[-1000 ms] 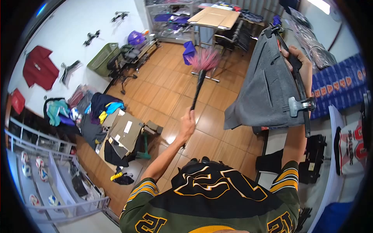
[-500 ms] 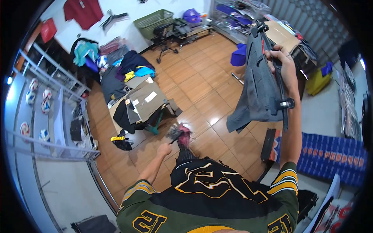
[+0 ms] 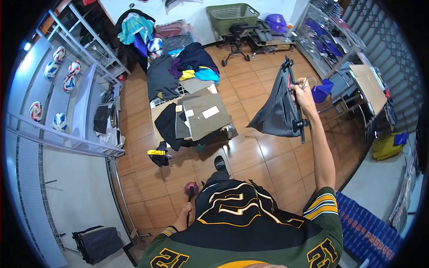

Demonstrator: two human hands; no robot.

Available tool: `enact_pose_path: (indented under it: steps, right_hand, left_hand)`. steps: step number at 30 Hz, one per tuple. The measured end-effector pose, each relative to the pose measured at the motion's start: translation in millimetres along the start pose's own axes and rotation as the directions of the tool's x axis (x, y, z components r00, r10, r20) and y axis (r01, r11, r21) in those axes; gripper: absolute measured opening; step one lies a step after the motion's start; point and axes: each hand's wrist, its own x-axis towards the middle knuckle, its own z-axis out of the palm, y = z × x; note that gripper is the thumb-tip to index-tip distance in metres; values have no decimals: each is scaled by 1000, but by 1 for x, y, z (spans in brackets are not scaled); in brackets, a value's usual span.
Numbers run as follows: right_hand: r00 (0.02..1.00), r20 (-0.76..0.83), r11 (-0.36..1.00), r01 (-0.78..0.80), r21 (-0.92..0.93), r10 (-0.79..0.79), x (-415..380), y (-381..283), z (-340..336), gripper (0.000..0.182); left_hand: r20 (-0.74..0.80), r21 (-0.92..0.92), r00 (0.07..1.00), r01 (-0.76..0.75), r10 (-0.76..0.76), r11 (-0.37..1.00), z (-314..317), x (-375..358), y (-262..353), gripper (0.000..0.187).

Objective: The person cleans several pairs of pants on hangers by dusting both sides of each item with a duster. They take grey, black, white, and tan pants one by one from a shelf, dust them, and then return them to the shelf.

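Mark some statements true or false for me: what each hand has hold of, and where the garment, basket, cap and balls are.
1. The left hand holds the duster. True.
2. The grey garment lies on the floor. False: it hangs clipped to the hanger, held up in the right hand.
3. The green basket is left of the purple cap in the view. True.
4. The balls are inside that basket. False: they are on the shelving at the left.
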Motion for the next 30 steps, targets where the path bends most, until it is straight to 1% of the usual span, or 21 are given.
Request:
enact_pose_path:
  steps: [3,4,7,8,9,11,12,13,14,15,17,18,19,20,23,24,25,27,29,30]
  right_hand:
    - [998,-2,987,55,-149,-56,41,27,57,26]
    - [997,-39,981,63,-186,-71,56,42,77,27]
    - [996,13,978,86,-188,-85,92,85,126,26]
    - [998,30,976,53,-213,-48,106,107,141,26]
    - [998,65,979,20,-203,-7,112,114,158,26]
    - [990,126,964,97,-247,-68,128,149,191,27]
    - [986,165,973,70,-220,-34,136,168,212,29]
    - [979,206,980,39,-195,3,138,174,232,30]
    - [969,227,974,-51,-220,102,138,179,252,34]
    - [975,222,946,51,-320,23,148,213,271,36]
    - [932,312,973,-128,-193,184,156,240,311,36]
    - [934,319,966,-81,-247,160,167,280,331,35]
    - [936,327,954,-30,-297,131,180,315,350,34]
    - [929,342,957,-39,-288,141,182,325,368,40]
    - [920,378,899,77,-431,102,165,319,415,48]
    - [903,404,894,56,-444,144,157,320,430,59]
    - [882,395,838,1,-546,256,140,285,442,66]
    - [785,495,799,1,-601,372,125,285,471,85]
    - [724,581,801,67,-595,371,104,308,490,103]
    - [684,629,751,178,-636,371,96,294,496,112]
  left_hand:
    - [-35,-53,999,-11,9,999,-22,14,24,46]
    - [-48,-76,999,-13,10,997,-31,20,36,46]
    - [-67,-171,998,-11,0,985,-56,32,65,44]
    - [-68,-214,998,-4,-11,977,-63,36,72,43]
    - [-47,-274,998,16,-30,962,-70,37,78,42]
    - [-2,-397,998,55,-60,916,-77,40,80,38]
    - [19,-458,997,72,-71,886,-80,43,83,36]
    - [16,-501,996,88,-92,861,-79,45,82,36]
    - [13,-542,993,102,-113,834,-79,45,80,35]
    - [8,-583,991,112,-133,805,-78,46,79,35]
    - [34,-630,986,149,-165,762,-75,49,73,35]
    - [49,-651,982,171,-184,739,-72,46,68,35]
    - [33,-639,983,160,-182,752,-70,43,66,35]
    - [16,-625,983,151,-180,766,-69,37,63,35]
    - [-17,-598,976,165,-218,785,-67,13,62,35]
    - [-21,-587,971,181,-239,789,-66,6,59,35]
    - [5,-639,969,193,-248,744,-58,6,50,35]
    - [56,-732,965,215,-257,646,-42,11,32,35]
    - [81,-721,952,260,-294,642,-46,0,37,35]
    - [98,-720,945,283,-311,633,-44,4,35,36]
